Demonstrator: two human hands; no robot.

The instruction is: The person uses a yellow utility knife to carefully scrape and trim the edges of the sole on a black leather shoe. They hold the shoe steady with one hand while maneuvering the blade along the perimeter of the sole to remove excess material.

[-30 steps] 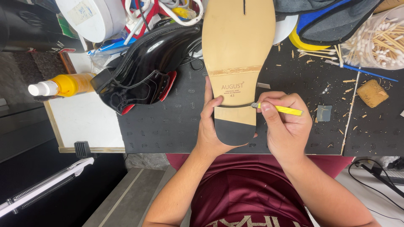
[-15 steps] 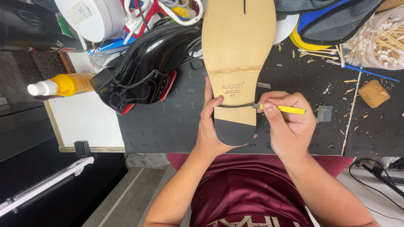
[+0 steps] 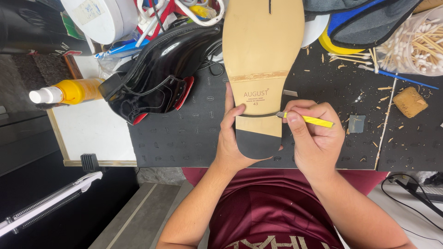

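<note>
Here, on a cluttered black mat (image 3: 184,138), the left hand (image 3: 233,138) grips an upturned shoe (image 3: 263,60), toe pointing away; the right hand (image 3: 314,133) pinches a yellow knife (image 3: 307,120).

An upturned shoe (image 3: 263,69) stands on the mat (image 3: 184,138), another shoe (image 3: 157,78) to its left.

We take this for a shoe repair workshop. Our left hand (image 3: 233,138) props a tan-soled shoe (image 3: 263,50) on a dark work mat (image 3: 184,138) strewn with shavings. Just left of that hand lies a black patent shoe (image 3: 157,78); farther left, a yellow bottle (image 3: 69,91). Right of our right hand (image 3: 314,138) sit a tub of cotton swabs (image 3: 410,41) and a tan block (image 3: 410,101).
</note>
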